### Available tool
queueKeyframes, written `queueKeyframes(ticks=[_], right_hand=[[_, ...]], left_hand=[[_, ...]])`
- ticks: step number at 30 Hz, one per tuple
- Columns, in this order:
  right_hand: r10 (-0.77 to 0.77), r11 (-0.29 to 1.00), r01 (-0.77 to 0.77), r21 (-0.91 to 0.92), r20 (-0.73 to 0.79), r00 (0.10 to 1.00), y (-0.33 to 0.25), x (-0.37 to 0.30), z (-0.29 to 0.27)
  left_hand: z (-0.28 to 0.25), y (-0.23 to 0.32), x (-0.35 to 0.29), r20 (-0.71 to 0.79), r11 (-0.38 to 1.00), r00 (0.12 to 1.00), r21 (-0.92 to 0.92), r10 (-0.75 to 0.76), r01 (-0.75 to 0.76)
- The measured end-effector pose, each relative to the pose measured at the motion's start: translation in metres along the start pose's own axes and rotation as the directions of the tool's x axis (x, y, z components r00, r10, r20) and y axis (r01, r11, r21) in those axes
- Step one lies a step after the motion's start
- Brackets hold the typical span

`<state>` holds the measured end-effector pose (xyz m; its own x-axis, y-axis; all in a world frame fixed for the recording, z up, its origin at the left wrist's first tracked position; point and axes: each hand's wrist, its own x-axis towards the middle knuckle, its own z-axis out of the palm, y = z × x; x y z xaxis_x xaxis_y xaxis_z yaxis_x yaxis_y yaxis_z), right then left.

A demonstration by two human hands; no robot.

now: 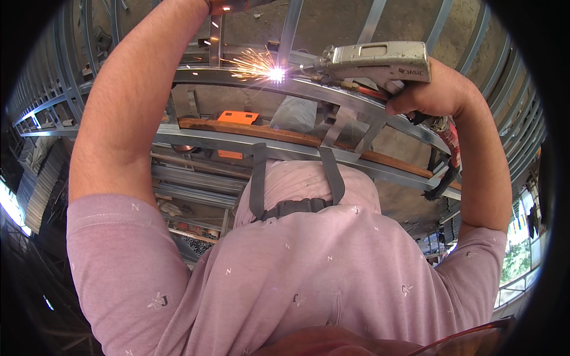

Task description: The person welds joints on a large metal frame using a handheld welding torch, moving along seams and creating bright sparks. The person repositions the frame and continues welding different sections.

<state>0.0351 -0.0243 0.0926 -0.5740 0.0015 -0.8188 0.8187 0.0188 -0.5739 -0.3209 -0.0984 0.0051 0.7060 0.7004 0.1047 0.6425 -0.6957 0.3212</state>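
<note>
My right hand is closed round the grip of a grey handheld welding gun, whose nozzle points left. At its tip a bright weld spot glows on a metal rail, and orange sparks fly off to the left. A red-and-black cable hangs below my right wrist. My left arm reaches up to the upper edge, left of the sparks. Only a dark sliver of my left hand shows there, its fingers cut off by the frame.
Metal bars run away from the rail on the far side, making a frame or grating. Nearer me lie a second rail, a rusty-brown strip, an orange object and stacked metal profiles. A buckled strap crosses my front.
</note>
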Motion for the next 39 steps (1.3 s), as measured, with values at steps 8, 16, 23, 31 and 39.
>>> queueKeyframes(ticks=[8, 16, 23, 31, 39], right_hand=[[0.047, 0.999, -0.046, -0.011, 0.037, 0.998, -0.001, 0.0, -0.004], [0.006, 1.0, -0.005, -0.013, 0.044, 0.999, 0.003, 0.0, -0.008], [-0.012, 0.999, 0.013, -0.034, 0.039, 0.999, 0.005, 0.001, -0.012], [0.074, 0.997, -0.074, -0.008, 0.019, 0.997, 0.001, -0.012, -0.017], [0.09, 0.983, -0.056, 0.177, -0.191, 0.977, -0.054, -0.085, -0.006]], left_hand=[[-0.005, 0.002, 0.0, 0.008, 1.0, 1.0, 0.012, -0.029, 0.029], [-0.006, 0.008, 0.005, 0.038, 0.999, 0.999, 0.01, -0.034, 0.034], [-0.003, 0.002, 0.012, 0.044, 1.0, 0.999, 0.014, -0.023, 0.022], [-0.005, 0.001, -0.001, 0.044, 0.997, 0.997, 0.048, -0.057, 0.055], [0.019, -0.013, 0.002, -0.024, 0.999, 1.0, 0.031, 0.012, -0.012]])
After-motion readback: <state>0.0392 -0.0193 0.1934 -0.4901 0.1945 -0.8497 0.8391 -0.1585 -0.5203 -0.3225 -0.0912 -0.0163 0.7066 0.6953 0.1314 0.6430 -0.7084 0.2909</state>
